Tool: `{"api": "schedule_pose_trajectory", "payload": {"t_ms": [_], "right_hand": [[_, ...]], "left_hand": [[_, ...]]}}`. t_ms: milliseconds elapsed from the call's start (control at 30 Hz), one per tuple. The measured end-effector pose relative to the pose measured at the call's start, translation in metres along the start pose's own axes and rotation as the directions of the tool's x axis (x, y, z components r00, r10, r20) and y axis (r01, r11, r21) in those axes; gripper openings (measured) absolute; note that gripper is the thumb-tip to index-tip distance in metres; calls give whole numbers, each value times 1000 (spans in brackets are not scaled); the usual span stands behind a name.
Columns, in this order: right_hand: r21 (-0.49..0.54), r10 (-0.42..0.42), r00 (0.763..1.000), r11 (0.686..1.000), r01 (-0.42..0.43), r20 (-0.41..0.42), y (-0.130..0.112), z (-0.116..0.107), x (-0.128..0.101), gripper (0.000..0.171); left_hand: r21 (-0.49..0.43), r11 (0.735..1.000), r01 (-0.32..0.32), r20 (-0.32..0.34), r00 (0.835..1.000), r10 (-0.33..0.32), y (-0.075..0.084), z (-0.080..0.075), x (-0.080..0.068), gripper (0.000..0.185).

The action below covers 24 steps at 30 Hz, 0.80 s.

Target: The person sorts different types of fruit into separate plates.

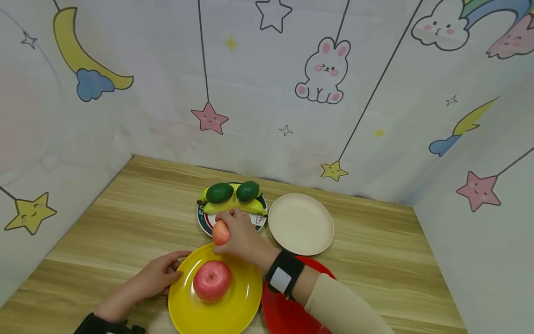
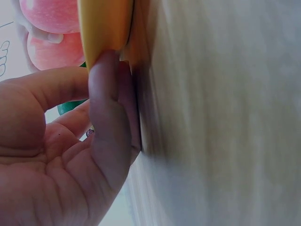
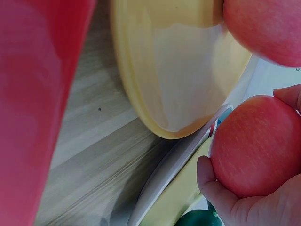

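Note:
My right hand holds a red apple above the far rim of the yellow plate. In the right wrist view, thumb and fingers wrap the sides of this apple. A larger red apple sits in the middle of the yellow plate. At that plate's left rim, my left hand grips the edge. Its curled fingers are at the rim and partly beneath it in the left wrist view. Behind the held apple stands a patterned plate, partly hidden by my right hand.
On the patterned plate lie yellow bananas and two dark green oval fruits. A cream plate stands to its right. Nearer, a red plate is partly covered by my right forearm. Printed cloth walls bound the wooden table.

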State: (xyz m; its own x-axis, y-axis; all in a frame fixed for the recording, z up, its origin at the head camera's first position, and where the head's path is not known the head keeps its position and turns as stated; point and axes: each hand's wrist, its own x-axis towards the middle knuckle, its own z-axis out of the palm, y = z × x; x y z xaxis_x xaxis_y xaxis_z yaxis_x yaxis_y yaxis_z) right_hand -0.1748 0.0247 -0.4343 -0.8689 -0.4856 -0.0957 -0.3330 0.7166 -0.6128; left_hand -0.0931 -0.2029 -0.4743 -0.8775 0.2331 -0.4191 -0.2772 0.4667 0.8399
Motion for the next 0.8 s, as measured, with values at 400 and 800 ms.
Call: {"api": "schedule_pose_trajectory", "payload": {"t_ms": [400, 800], "right_hand": [[-70, -28, 999, 997, 30, 31, 2, -4, -12, 69], [-153, -69, 995, 985, 80, 75, 11, -5, -23, 69]], "left_hand": [[11, 1000, -12, 20, 1000, 11, -3, -1, 2, 49], [17, 1000, -26, -9, 1000, 26, -4, 0, 1, 48]]}}
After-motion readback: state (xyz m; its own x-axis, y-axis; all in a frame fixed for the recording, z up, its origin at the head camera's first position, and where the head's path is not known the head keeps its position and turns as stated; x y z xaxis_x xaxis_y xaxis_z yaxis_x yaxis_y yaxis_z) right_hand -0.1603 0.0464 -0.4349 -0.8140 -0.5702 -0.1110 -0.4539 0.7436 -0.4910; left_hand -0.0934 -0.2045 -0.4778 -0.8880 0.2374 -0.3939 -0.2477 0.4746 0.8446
